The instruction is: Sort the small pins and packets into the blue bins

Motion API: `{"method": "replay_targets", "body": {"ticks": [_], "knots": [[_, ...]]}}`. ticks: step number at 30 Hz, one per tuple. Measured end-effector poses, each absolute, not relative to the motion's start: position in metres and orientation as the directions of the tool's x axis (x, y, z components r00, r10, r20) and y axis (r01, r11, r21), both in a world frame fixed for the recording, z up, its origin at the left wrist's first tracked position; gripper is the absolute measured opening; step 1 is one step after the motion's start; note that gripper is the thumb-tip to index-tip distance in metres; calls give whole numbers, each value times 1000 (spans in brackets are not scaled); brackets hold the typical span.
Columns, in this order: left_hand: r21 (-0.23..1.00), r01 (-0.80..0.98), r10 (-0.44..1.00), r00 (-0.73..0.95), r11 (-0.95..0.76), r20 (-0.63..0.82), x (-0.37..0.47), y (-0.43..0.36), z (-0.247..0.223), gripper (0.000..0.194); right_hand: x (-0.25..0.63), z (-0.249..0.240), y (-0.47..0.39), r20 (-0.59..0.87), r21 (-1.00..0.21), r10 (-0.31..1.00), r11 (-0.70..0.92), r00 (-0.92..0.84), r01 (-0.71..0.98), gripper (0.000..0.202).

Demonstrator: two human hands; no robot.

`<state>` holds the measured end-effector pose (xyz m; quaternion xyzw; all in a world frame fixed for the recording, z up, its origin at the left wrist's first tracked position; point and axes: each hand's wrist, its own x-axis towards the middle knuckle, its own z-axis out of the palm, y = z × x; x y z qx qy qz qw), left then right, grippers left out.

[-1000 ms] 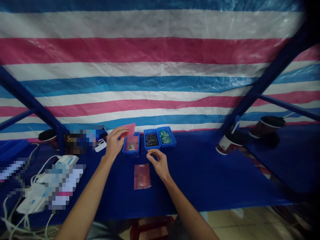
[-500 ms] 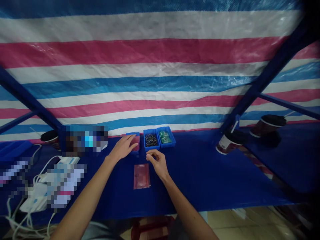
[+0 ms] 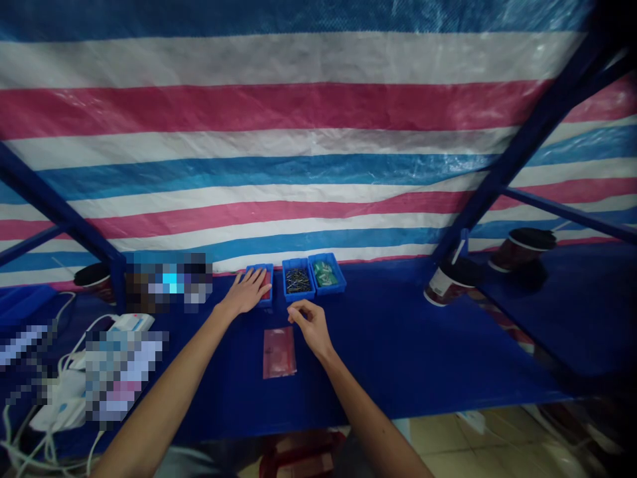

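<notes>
My left hand (image 3: 245, 293) lies over the left blue bin (image 3: 267, 303), its fingers spread flat on the red plastic bags (image 3: 267, 284) inside. My right hand (image 3: 309, 324) hovers in front of the middle blue bin (image 3: 298, 297), thumb and fingertips pinched together; whatever may be between them is too small to make out. Dark and silvery screws (image 3: 297, 280) fill that middle bin. Several small green-and-white packets (image 3: 325, 273) lie in the right blue bin (image 3: 331, 290). A flat red, see-through bag (image 3: 279, 353) rests on the table just below my right hand.
White power strips (image 3: 62, 405) with tangled cables lie at the left of the blue table (image 3: 398, 345). A lidded cup (image 3: 442, 282) stands at the right by a blue frame post (image 3: 490, 182). Behind the bins hangs a striped tarp (image 3: 279, 106).
My left hand has flattened and spread its fingers over the red bags in the left bin. My right hand stays pinched in nearly the same place. The view has shifted slightly.
</notes>
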<state>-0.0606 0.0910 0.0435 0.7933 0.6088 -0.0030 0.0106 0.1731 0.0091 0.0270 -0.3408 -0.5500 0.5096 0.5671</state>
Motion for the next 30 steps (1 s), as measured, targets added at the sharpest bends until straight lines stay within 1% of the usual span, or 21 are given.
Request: {"method": "replay_targets", "body": {"ticks": [3,7,8,11,13,16,18,20,22,25,30], "knots": [[1,962,962,272,-272,-29,-61,90,49,72,174,29,9,274,-950,954,250,-118,-189,22],[5,947,945,320,-321,64,-61,87,53,64,175,29,10,270,-954,957,250,-110,-166,24],[12,943,941,331,-332,68,-61,87,52,63,175,28,10,267,-957,957,249,-113,-151,25],[75,948,950,310,-308,-16,-61,91,42,62,173,23,11,253,-967,957,247,-141,-59,25],[125,956,958,276,-265,-79,-61,96,35,62,173,19,11,257,-961,951,271,-174,60,22],[165,960,961,249,-228,-123,-61,101,26,64,174,13,13,299,-879,921,368,-252,302,15],[170,959,960,248,-225,-128,-60,103,23,64,175,10,14,301,-796,898,422,-322,433,21],[170,958,959,255,-232,-126,-60,103,22,64,177,8,14,271,-733,881,450,-388,511,29],[170,956,957,261,-239,-123,-61,102,22,65,177,7,14,235,-689,868,467,-438,555,32],[177,954,956,267,-244,-124,-59,103,22,64,176,7,13,201,-651,857,479,-475,588,28],[196,948,957,273,-251,-95,-46,106,23,64,175,5,13,175,-658,858,467,-484,591,22]]}}
